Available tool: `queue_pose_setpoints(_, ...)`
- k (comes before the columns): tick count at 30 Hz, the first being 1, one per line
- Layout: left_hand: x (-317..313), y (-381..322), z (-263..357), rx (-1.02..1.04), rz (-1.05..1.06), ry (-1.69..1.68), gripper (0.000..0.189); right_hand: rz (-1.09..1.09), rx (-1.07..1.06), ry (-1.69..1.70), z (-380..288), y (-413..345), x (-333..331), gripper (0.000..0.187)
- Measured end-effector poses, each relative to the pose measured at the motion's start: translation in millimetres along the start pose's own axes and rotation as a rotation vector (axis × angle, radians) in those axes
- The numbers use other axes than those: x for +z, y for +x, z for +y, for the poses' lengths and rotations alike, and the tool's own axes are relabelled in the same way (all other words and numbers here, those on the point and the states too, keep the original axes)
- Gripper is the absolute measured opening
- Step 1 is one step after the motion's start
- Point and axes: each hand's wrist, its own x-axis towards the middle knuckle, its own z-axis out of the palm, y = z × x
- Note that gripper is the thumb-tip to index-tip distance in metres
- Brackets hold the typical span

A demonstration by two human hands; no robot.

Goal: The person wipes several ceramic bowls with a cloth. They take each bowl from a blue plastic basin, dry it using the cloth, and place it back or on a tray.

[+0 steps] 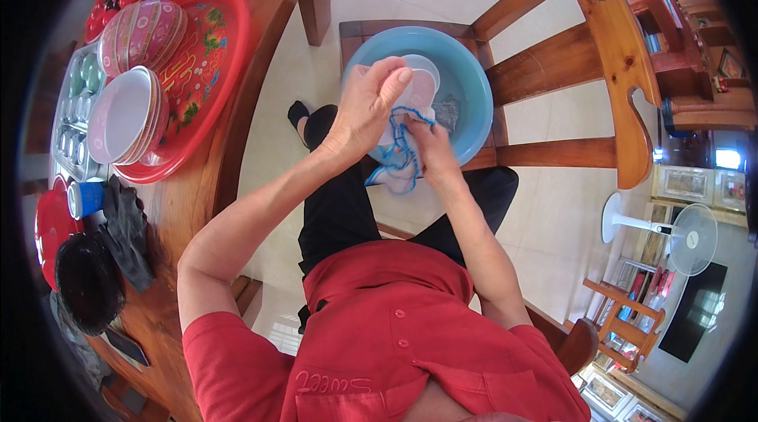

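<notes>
Over a light-blue plastic basin (pixel 481 96) on a wooden chair, my left hand (pixel 370 96) grips the rim of a pinkish-white bowl (pixel 419 85). My right hand (pixel 432 143) is closed on a white cloth with blue edging (pixel 400 176), held against the bowl and hanging below it. Another white bowl (pixel 429 64) shows behind the held one. A grey crumpled cloth (pixel 447 113) lies inside the basin, at its right side.
On the wooden table (pixel 172 220) at left, a red floral tray (pixel 234 25) holds stacks of pink bowls (pixel 121 117). Near it are a dark cloth (pixel 127 226), a blue cup (pixel 89 198) and a black bowl (pixel 89 283). The chair back (pixel 628 67) rises right; a fan (pixel 690 238) stands beyond.
</notes>
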Motion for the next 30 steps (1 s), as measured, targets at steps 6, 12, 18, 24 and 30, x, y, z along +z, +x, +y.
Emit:
queue_pose_setpoints(6, -3, 4, -2, -0.006, -0.088, -0.023, 0.054, 0.121, -0.239, -0.314, -2, 9, -12, 0.022)
queue_pose_setpoints(12, -8, 5, -9, -0.044, -0.255, 0.191, 0.049, 0.078, -0.947, -1.159, -59, -7, -10, 0.037)
queue_pose_setpoints(18, -4, 3, -25, -0.016, -0.238, 0.232, 0.032, 0.061, -0.967, -1.182, -57, -5, 3, 0.034)
queue_pose_setpoints(24, -3, 10, -23, -0.148, -0.013, -0.148, 0.037, 0.147, -0.420, -0.577, -5, 4, -6, 0.024)
queue_pose_setpoints(30, -1, 11, -35, -0.184, -0.004, -0.224, 0.036, 0.117, -0.208, -0.255, 19, 12, -7, 0.024)
